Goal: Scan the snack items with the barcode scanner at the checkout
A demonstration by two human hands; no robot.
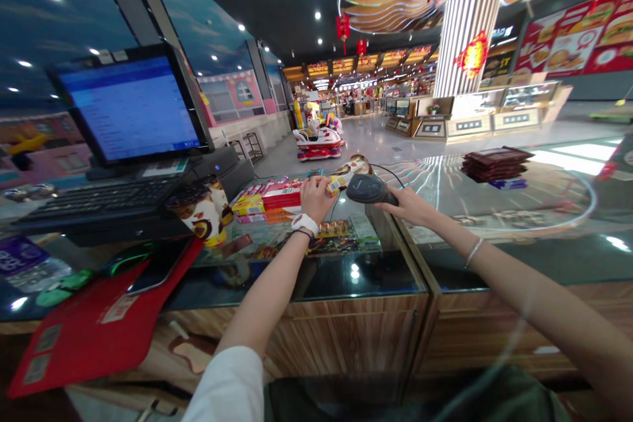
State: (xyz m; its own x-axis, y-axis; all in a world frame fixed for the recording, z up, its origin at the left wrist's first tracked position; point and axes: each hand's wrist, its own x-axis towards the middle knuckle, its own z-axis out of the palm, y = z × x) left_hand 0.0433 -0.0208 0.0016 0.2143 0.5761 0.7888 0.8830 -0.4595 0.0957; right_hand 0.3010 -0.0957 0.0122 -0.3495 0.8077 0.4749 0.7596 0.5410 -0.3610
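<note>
My right hand [409, 206] grips the handle of a dark grey barcode scanner [364, 188] above the glass counter [341, 277]. My left hand [315, 199], with a white watch on its wrist, is closed around a brown-and-white snack cup [357, 163] tipped on its side. The cup's barcode end faces me, close to the scanner head, which hides part of the cup. Beside my left hand lie red, yellow and pink snack boxes [281, 196]. More cups of the same pattern [202, 214] stand farther left.
A monitor [133, 105] and a black keyboard [106, 201] occupy the left side. In front are a phone [161, 267], a red folder [99, 336] and a green-lit mouse [131, 256]. Brown packets [494, 165] are stacked on the right counter. A cable runs behind the scanner.
</note>
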